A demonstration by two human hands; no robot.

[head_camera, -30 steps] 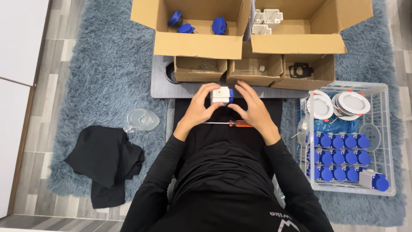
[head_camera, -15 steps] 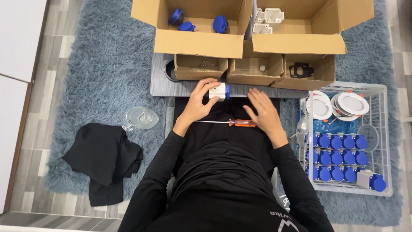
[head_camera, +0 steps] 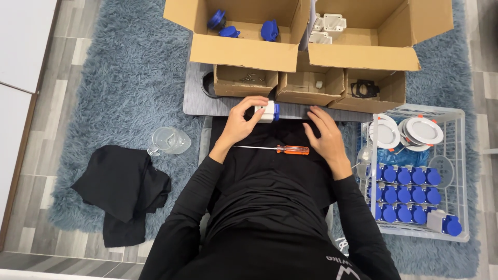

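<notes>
Socket part, white w/ a blue end (head_camera: pixel 268 111), sits in the left hand (head_camera: pixel 243 122), fingers curled round it, right at the near edge of the small dark desk (head_camera: pixel 199 101). Its long side runs left to right, blue end facing the right hand. Right hand (head_camera: pixel 322 136) is open and flat, holding nothing, resting palm down on the black lap just below the same desk edge. So the part lies up and to the left of the right hand, near but not touching. Left hand is the one that has it. Between the two hands, a bit lower, a screwdriver w/ an orange handle (head_camera: pixel 277 149) lies on the lap, long side left to right, handle end just beside the right hand, thin tip pointing at the left wrist. Nothing sits in the gap between the right hand and the part. At the far side of the desk: three small cardboard trays (head_camera: pixel 306 88), and behind them two big open boxes, one w/ blue pieces (head_camera: pixel 244 31), one w/ white pieces (head_camera: pixel 363 31). Off to the right on the rug, a white wire basket (head_camera: pixel 461 171) holds rows of blue sockets and round white lights. On the left of the rug: a clear plastic jug (head_camera: pixel 170 140) and a black cloth (head_camera: pixel 122 192), both well apart from the hands.
</notes>
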